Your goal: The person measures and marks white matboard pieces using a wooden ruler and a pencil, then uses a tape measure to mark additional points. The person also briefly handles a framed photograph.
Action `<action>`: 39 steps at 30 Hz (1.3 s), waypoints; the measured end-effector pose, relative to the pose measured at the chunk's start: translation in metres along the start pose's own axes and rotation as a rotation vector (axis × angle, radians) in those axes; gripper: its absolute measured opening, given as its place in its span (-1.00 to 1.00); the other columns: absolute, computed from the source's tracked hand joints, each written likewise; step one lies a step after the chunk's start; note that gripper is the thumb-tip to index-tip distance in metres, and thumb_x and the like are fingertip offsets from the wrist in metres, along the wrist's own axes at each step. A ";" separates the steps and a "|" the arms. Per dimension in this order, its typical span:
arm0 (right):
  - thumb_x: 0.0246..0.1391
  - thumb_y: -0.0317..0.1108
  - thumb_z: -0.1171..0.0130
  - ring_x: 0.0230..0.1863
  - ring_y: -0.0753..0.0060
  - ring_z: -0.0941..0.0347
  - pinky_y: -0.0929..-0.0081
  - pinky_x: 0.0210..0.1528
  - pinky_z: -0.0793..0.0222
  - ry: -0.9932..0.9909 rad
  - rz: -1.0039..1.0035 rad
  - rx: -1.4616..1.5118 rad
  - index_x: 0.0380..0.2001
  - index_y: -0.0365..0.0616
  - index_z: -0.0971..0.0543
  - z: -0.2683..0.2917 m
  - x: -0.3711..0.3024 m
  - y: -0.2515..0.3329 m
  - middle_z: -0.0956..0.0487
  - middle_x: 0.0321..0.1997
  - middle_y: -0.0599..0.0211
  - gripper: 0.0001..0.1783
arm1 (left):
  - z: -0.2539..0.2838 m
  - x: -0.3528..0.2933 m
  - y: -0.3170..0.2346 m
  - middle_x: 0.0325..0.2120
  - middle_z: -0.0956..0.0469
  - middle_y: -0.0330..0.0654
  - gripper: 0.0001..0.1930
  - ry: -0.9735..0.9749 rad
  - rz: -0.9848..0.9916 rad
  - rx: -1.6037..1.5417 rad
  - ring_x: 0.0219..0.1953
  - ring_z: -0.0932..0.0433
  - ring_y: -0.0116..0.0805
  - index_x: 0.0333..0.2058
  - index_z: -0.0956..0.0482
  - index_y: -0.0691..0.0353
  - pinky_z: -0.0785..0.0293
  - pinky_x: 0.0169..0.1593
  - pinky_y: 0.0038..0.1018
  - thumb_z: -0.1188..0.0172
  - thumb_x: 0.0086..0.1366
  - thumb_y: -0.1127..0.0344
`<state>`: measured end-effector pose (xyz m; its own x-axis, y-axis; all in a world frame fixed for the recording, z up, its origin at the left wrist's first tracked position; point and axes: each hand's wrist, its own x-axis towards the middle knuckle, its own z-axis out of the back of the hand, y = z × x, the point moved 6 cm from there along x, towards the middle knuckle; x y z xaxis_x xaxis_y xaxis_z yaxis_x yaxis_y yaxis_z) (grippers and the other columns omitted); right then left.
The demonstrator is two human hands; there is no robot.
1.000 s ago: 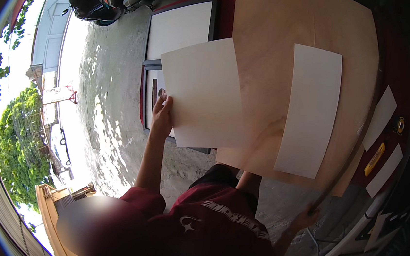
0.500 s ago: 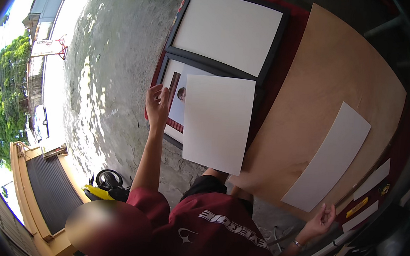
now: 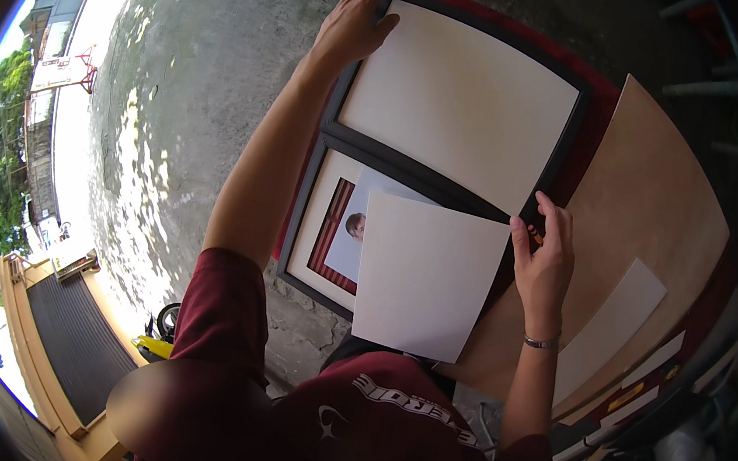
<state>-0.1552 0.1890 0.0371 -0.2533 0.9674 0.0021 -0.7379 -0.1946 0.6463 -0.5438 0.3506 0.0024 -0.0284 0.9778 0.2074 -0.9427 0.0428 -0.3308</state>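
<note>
Sheet (image 3: pixel 430 280): nearest us, partly over the lower frame (image 3: pixel 315 293).
Right hand (image 3: pixel 547 255): thumb and fingers spread at the upper frame's near-right corner.
Upper frame (image 3: pixel 565 129): between our hands, long axis left to right, slanting nearer rightward.
Left hand (image 3: pixel 352 27): at its far-left corner; pinch, we cannot tell.

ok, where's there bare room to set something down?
Widest: brown board, above its white strip, right of the red cloth. White panel in the upper picture frame is bare, between left hand and right hand. Crowded: lower picture frame, partly under a loose white sheet; lower right, with narrow white pieces and yellow tool.
</note>
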 end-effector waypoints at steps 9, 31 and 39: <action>0.38 -0.16 -0.26 -0.05 0.31 -0.58 0.42 -0.18 -0.62 0.002 -0.230 0.103 0.19 -0.17 -0.55 -0.006 0.006 -0.023 -0.58 0.00 0.19 -0.56 | -0.002 0.021 0.011 0.04 -0.59 -0.07 -0.67 0.120 -0.091 0.042 0.00 -0.66 0.00 0.05 -0.64 0.09 -0.58 0.07 -0.14 -0.28 0.41 0.09; 0.40 -0.09 -0.24 -0.25 0.38 -0.54 0.44 -0.14 -0.55 0.026 -0.413 0.252 0.16 -0.26 -0.55 -0.018 0.010 -0.044 -0.62 -0.18 0.23 -0.52 | 0.001 -0.013 0.041 -0.02 -0.66 0.04 -0.59 0.009 0.224 -0.035 0.01 -0.68 -0.03 0.00 -0.66 0.27 -0.57 0.09 -0.18 -0.27 0.37 0.05; 0.38 -0.08 -0.25 -0.17 0.12 -0.64 0.21 -0.09 -0.55 -0.006 -0.372 0.018 0.11 -0.27 -0.54 -0.030 0.019 -0.045 -0.66 -0.19 0.04 -0.52 | 0.004 -0.037 0.029 -0.25 -0.74 0.11 -0.57 0.229 0.276 -0.073 -0.17 -0.73 0.04 -0.12 -0.70 0.39 -0.58 0.00 -0.18 -0.26 0.34 0.05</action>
<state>-0.1453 0.2118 -0.0146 0.0337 0.9725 -0.2305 -0.7679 0.1728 0.6168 -0.5709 0.3148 -0.0114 -0.1953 0.9748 -0.1078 -0.8835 -0.2225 -0.4122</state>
